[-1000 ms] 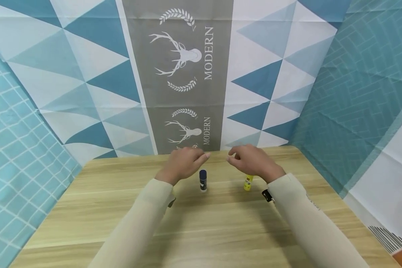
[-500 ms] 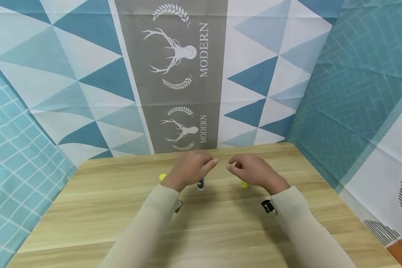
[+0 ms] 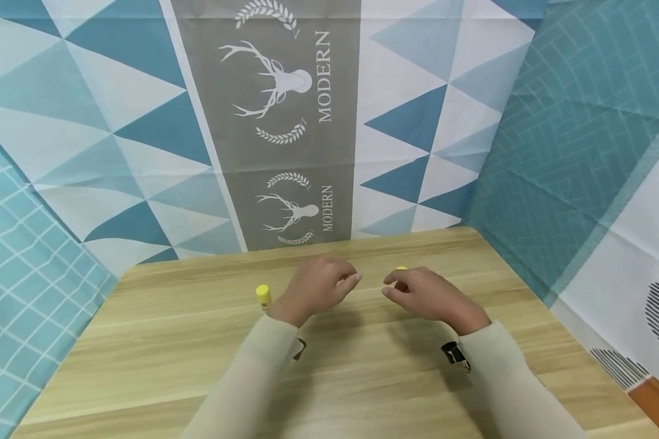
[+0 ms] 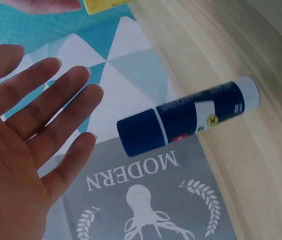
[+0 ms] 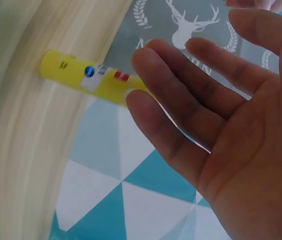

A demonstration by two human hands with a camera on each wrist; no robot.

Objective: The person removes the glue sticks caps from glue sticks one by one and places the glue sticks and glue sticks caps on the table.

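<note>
Where its label (image 4: 205,115) shows, navy tube (image 4: 187,116), white end (image 4: 249,94)

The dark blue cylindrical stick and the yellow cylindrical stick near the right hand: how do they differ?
The dark blue cylindrical stick has a white base; the yellow cylindrical stick, a yellow one. In the wrist views, the blue one shows whole; the right hand partly hides the yellow one. Both bear printed labels.

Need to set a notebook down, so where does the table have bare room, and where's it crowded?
The table is bare between the left sleeve and right sleeve, and from the left sleeve to its left edge, nearer than the left yellow stick. Crowded farther back: left hand by the dark blue stick, right hand by the right yellow stick.
</note>
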